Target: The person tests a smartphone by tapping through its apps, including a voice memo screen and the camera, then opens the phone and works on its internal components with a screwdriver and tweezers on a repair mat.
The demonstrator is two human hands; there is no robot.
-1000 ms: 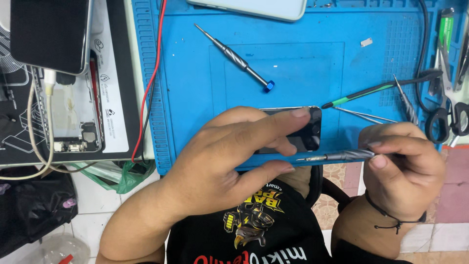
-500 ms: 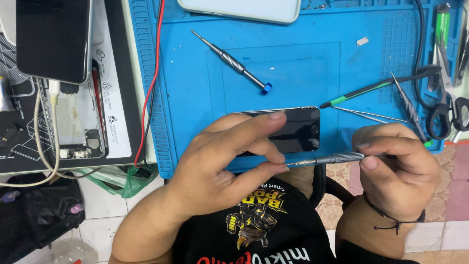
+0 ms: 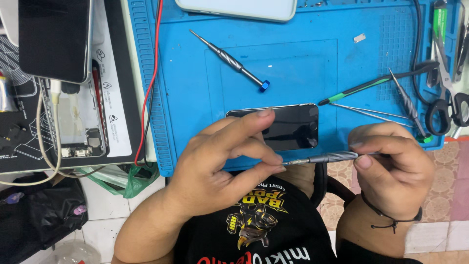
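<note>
Item: dark smartphone (image 3: 288, 126), glossy black face up, lying at the near edge of the blue work mat (image 3: 195, 98), centre of view.

Left hand (image 3: 220, 171): curled over the phone's 9 o'clock end, forefinger laid along its top edge, thumb and middle finger pinched at the lower edge where the driver tip meets it.

Right hand (image 3: 395, 166): closed in a pinch on a slim grey precision screwdriver (image 3: 327, 157), held level, tip pointing to 9 o'clock at the phone's lower edge.

Handling, as judged: phone light, rigid, slick on the glass and likely fragile there; best taken by the long side edges, not the face. Driver thin, stiff, knurled barrel for grip.

Surroundings: second screwdriver with blue cap (image 3: 229, 61) at 11 o'clock; green-handled tool (image 3: 371, 87) and tweezers (image 3: 371, 111) at 2 o'clock; scissors (image 3: 447, 98) at 3 o'clock; pale phone (image 3: 237, 9) at 12 o'clock; opened phone chassis (image 3: 78, 127) and red wire (image 3: 151, 73) at 9 o'clock.
</note>
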